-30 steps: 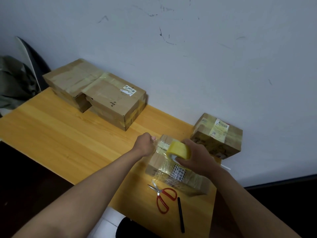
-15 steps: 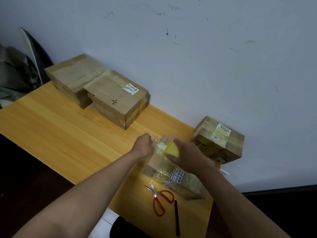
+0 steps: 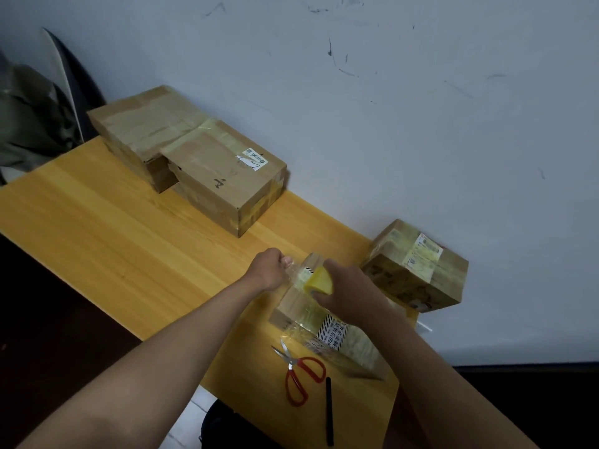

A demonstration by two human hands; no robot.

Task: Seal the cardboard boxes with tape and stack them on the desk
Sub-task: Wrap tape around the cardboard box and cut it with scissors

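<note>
Four boxes sit on the yellow wooden worktop (image 3: 107,228), which runs along a scuffed white wall (image 3: 421,108). Biggest is the far box (image 3: 146,124) at the back left, with the labelled box (image 3: 227,179) touching its right side. A taped box (image 3: 418,270) stands by the wall at the right. Nearest the person lies the small box (image 3: 304,306), partly wrapped in clear tape, its right half hidden under the right forearm. Both hands work over its far end. The right hand (image 3: 350,293) is curled around the yellow tape roll (image 3: 319,281), holding it just above the box top. The left hand (image 3: 270,268) is clenched just left of the box, pinching the free end of the tape strip (image 3: 296,272), which stretches between fist and roll. Red-handled scissors (image 3: 299,374) lie on the worktop just in front of the small box, blades pointing toward it, and a black pen (image 3: 329,413) lies beside them, near the front edge
</note>
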